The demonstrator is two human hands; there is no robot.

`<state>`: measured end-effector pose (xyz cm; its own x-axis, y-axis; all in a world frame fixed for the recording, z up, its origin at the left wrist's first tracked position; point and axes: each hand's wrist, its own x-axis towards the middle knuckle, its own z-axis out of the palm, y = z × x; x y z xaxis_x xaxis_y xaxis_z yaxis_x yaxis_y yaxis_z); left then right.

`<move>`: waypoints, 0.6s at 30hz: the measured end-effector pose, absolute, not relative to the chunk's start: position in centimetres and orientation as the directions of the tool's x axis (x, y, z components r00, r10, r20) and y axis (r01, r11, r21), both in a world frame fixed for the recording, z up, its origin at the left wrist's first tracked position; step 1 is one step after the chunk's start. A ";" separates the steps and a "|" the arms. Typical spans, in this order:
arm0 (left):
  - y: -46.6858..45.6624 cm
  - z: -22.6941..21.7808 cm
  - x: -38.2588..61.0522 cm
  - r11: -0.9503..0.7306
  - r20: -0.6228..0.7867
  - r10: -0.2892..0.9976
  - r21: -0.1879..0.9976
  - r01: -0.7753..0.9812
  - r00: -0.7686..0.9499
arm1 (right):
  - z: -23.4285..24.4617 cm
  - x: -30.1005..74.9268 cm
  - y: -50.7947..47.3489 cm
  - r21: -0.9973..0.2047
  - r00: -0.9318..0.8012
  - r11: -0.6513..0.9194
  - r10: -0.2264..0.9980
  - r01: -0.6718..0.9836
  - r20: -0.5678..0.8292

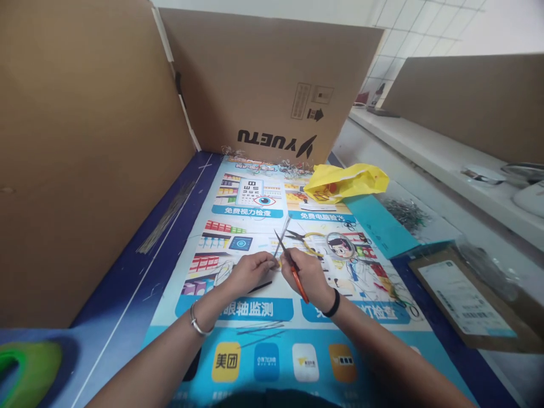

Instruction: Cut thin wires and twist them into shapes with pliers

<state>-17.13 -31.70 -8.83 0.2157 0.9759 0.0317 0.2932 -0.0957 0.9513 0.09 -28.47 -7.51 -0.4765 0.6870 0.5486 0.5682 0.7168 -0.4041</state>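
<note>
My left hand (254,271) is closed, its thumb and fingertips pinching thin grey wire (282,237) that points up and away. My right hand (309,277) is wrapped round an orange-handled pointed tool (301,284). Its dark tip crosses close to the wire; whether they touch I cannot tell, nor can I make out the tool's exact kind. Just beyond the right hand lie pliers (302,236) with dark jaws and yellow handles. Several loose thin wires (261,328) rest on the printed sheet (199,334) between my forearms.
Cardboard panels (263,85) stand at the back and left. A yellow bag (352,180), a blue card (378,224) and tangled wire scraps (403,215) lie at right, near a labelled brown parcel (471,300). More straight wires (168,218) lie left; green tape (32,368) sits front left.
</note>
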 end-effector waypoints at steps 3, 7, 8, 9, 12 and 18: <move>-31.7 -9.1 -17.1 -0.078 0.010 0.971 0.957 0.279 0.237 | -7.7 -0.3 -28.6 -0.406 -0.489 0.733 0.672 0.546 0.556; -31.8 -9.0 -16.8 -0.064 0.013 0.980 0.964 0.257 0.197 | -7.5 -0.4 -28.9 -0.514 -0.450 0.708 0.705 0.484 0.548; -31.9 -8.9 -16.6 -0.056 0.013 0.983 0.972 0.230 0.183 | -7.4 -0.4 -29.0 -0.564 -0.428 0.684 0.730 0.463 0.533; -32.1 -8.8 -16.4 -0.040 0.007 0.985 0.982 0.186 0.173 | -7.4 -0.3 -29.1 -0.615 -0.391 0.650 0.760 0.446 0.520; -32.6 -8.5 -15.5 0.063 -0.058 0.980 0.998 -0.023 0.189 | -7.1 0.1 -29.4 -0.770 -0.238 0.519 0.855 0.371 0.462; -33.6 -8.8 -14.2 0.232 -0.193 0.950 0.962 -0.146 0.244 | -6.5 0.9 -29.0 -0.952 -0.137 0.305 0.945 0.038 0.297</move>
